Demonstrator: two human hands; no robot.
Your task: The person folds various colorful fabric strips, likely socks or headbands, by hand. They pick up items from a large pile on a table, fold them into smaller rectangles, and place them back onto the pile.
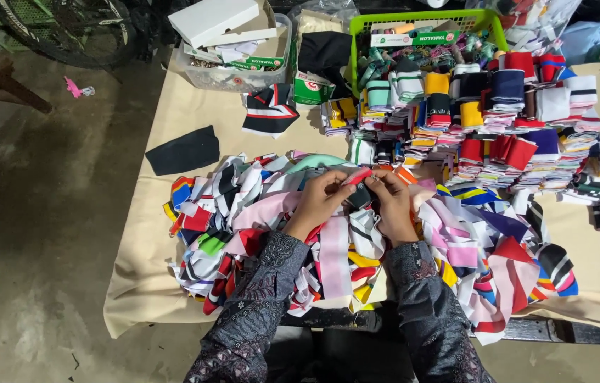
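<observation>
- Fingers of my left hand [320, 201] and right hand [388, 202] are pinched together on one small red fabric strip [359, 175], each gripping an end.
- The strip runs left-right between them, equally near both, tilted slightly up toward the right.
- It looks thin, bright red, with dark cloth just beneath.
- It sits above the loose scrap pile [257, 213], near the table [172, 106]'s front edge; folded stacks [498, 106] lie toward the far right corner.

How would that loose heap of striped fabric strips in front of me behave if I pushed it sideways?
The heap of fabric strips would probably bunch and slide unevenly, since the pieces lie limp and tangled. Strips already drooping over the table's near edge could well slip off. It looks light.
</observation>
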